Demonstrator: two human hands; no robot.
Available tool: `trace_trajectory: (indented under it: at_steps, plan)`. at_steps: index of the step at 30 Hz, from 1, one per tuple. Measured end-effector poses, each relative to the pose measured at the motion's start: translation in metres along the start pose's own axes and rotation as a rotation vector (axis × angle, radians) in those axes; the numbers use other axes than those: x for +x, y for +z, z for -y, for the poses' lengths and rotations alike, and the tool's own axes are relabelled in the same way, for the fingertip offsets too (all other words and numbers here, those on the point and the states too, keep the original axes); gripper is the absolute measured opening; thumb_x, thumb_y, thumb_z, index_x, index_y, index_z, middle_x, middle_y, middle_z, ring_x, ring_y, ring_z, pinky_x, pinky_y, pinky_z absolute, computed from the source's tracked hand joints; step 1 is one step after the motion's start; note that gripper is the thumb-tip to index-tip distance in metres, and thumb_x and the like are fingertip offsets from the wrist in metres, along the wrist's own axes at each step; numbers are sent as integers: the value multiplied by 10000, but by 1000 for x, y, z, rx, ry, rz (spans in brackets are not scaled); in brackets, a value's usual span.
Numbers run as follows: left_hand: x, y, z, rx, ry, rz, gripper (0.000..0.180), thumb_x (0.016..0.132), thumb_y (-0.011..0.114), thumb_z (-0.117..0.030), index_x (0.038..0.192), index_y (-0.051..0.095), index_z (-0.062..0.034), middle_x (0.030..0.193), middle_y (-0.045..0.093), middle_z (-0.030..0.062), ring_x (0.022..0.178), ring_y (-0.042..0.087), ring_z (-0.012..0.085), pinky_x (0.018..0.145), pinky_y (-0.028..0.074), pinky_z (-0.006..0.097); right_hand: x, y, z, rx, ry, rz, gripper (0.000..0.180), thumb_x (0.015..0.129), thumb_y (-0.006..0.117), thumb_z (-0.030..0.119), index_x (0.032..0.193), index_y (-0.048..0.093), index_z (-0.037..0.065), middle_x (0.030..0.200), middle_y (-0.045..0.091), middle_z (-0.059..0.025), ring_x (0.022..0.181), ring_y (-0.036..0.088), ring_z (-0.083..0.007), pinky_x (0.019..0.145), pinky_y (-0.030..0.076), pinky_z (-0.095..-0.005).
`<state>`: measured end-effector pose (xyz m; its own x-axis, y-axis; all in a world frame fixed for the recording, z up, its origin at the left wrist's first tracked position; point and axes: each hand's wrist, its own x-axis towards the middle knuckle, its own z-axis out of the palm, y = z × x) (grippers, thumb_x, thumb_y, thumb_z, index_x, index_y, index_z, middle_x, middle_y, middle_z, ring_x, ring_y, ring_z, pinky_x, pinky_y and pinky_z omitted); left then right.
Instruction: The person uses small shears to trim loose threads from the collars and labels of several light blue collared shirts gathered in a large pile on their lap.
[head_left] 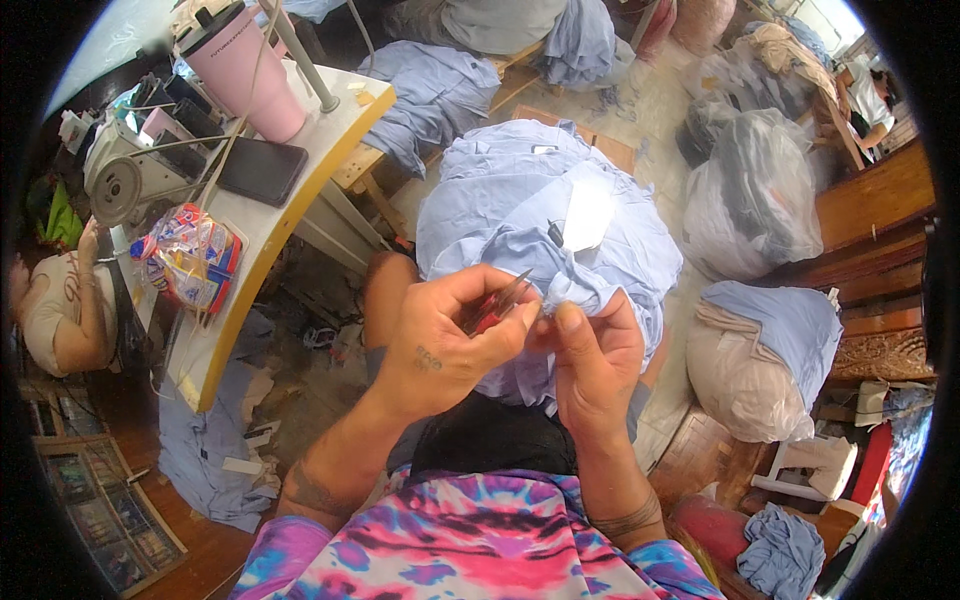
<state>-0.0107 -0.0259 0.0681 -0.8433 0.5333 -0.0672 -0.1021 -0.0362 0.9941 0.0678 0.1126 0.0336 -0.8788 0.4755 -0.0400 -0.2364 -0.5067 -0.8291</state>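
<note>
A pile of light blue garments (465, 200) rests on my lap, and a white tag (587, 215) lies on top of it. My left hand (445, 345) is closed around small red-handled thread snips (487, 318), whose pointed metal blades face up and away from me. With thumb and fingers, my right hand (597, 365) pinches a bunched edge of the blue cloth (582, 288). The two hands almost meet over the near side of the pile. What lies between the left fingertips and the cloth is too small to make out.
At the left, a yellow-edged table (345, 120) carries a pink tumbler (245, 75), a dark phone (262, 170), a plastic-wrapped food pack (195, 262) and a sewing machine (120, 170). Stuffed plastic bags (750, 190) stand at the right. Another person (70, 310) sits beyond the table.
</note>
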Motion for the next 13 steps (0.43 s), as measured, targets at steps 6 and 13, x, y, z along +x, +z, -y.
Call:
trace_trajectory:
  at_steps: [6,13]
  plan:
    - [-26,-12,-7,70,63,97,281,1007,664,-99,1254,645,34,969,626,-15,832,519,16,719,414,191,3,4,-6,-41,-68,-18,175,989,738,78,975,570,32,938,741,-127,784,670,-143,740,542,-284]
    - [-40,2,7,171,84,-11,300,1007,682,-155,1242,647,28,986,681,83,794,581,136,720,487,274,-3,4,-16,-75,-73,-52,176,981,744,54,969,569,40,942,727,-102,790,663,-129,752,541,-278]
